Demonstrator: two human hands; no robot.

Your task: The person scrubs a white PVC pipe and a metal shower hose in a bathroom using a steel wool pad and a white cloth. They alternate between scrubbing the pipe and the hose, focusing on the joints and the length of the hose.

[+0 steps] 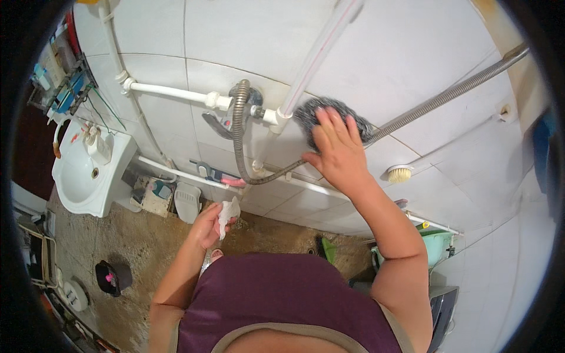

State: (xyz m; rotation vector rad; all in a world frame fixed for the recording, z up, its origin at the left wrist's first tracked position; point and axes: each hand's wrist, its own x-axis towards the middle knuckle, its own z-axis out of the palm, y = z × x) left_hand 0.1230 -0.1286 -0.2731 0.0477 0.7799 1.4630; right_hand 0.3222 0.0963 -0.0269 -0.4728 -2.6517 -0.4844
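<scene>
R hand [340, 150] flat, fingers spread, not clenched, on dark grey fuzzy cloth [307, 116] up against shiny white tile wall [412, 53]. L hand [207, 228] pinching crumpled soft white wad [229, 213], cloth or paper, can't tell. Bendy grey metal hose [238, 129] loops L of R hand. Round pale-bristle brush [399, 173] nr R hand, to its R & lower. Shiny white sink [73, 176] well L of L hand.

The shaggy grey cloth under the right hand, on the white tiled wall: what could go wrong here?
The shaggy grey cloth under the right hand could catch the ribbed metal hose running behind that hand. A leftward push might knock the white plastic pipe joint beside the cloth. The crumpled white wipe in the left hand could drop onto the brown floor.
</scene>
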